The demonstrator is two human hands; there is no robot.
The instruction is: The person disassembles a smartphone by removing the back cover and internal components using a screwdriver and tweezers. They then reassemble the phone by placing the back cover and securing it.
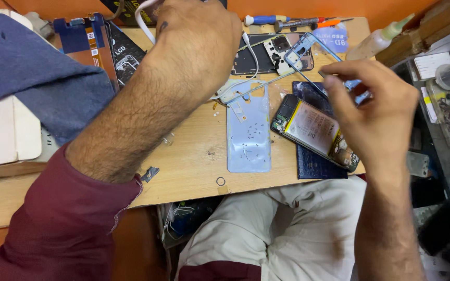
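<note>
At the upper right of the frame a thin phone frame (308, 57) is pinched closed in the right hand (376, 114), the left hand (194, 41) is closed on a white cable (142, 21), and steady, careful separation over the desk (194, 156) appears required.

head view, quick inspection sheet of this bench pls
surface: light wooden bench top, scuffed, small loose bits on it
job's things: opened phone with yellow-edged battery on a dark blue mat; pale blue back cover lying flat
clutter: clear glue bottle, screwdrivers, blue cloth
grips: left hand closed on a white cable; right hand pinching a thin blue phone frame
cables: the white one only
surroundings: orange wall, glass counter on the right
</note>
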